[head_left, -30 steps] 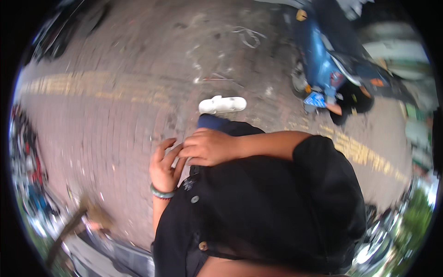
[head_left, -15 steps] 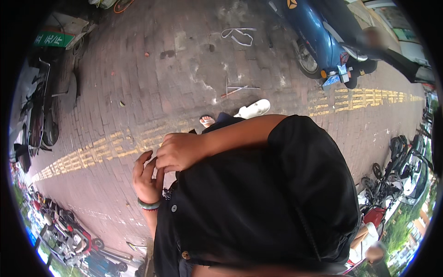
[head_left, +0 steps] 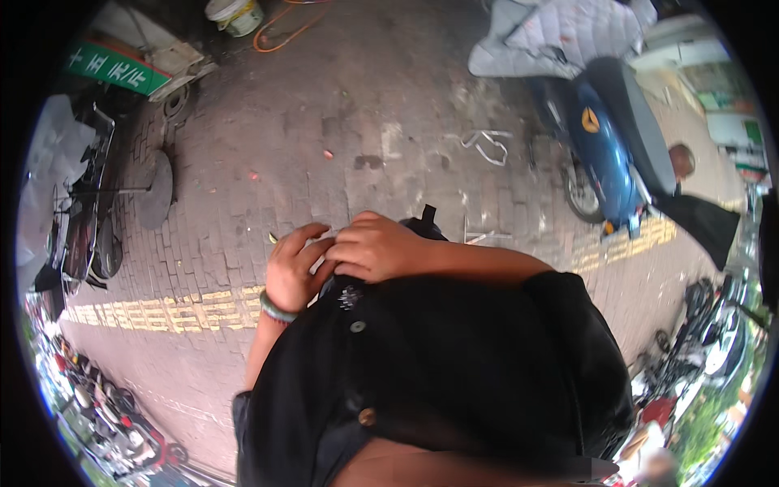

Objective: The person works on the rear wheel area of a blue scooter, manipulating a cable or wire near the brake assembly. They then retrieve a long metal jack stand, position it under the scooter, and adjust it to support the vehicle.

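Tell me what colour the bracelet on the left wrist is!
Greyish green; the bracelet shows in the head view.

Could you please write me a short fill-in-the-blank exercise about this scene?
The left hand and right hand are close together in front of a shirt whose colour is ____.
The bangle is on the wearer's own ____ side.
The body of the parked scooter is ____.
The textured strip across the pavement is ____.

Missing words: black; left; blue; yellow.
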{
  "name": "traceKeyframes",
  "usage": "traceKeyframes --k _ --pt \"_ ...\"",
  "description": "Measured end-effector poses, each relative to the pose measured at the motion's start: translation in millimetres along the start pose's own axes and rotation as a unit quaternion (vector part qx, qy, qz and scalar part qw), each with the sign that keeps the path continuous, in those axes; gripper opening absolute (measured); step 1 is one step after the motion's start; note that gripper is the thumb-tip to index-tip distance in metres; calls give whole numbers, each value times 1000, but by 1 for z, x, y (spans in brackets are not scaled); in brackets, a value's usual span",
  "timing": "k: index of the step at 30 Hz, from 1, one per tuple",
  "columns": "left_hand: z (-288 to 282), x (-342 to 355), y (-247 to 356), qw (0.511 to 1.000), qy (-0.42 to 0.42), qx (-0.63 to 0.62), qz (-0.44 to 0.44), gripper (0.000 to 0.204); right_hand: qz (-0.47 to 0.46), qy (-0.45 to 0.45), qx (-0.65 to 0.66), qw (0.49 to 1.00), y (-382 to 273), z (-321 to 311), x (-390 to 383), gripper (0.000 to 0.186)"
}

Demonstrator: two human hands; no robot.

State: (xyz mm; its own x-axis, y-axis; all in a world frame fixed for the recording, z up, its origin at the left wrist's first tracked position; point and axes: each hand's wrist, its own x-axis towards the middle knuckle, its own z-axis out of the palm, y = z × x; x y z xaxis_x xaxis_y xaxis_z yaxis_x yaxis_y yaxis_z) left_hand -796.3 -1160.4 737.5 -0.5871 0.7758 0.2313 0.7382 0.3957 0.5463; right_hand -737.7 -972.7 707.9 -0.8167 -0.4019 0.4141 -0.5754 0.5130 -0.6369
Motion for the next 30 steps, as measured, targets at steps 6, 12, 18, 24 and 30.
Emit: traceKeyframes --k 6,12,18,24,30 --pt "-18 157 -102 991 -29 -49 120 26 80 68 -67 992 101 -49 88 14" --pt "-12 330 -200 993 -47 -16 107 21 78 70 -78 991 258 -117 186 13" --pt "-54 487 -271 997 -13 -16 78 19 39 18 -104 994 375 -216 304 17" --pt "-51 639 -364 997 11 -12 81 24 -5 -13 -118 993 525 -279 402 19" --pt "-55 874 -417 973 -86 -90 195 20 112 79 -175 975 645 -400 466 18"
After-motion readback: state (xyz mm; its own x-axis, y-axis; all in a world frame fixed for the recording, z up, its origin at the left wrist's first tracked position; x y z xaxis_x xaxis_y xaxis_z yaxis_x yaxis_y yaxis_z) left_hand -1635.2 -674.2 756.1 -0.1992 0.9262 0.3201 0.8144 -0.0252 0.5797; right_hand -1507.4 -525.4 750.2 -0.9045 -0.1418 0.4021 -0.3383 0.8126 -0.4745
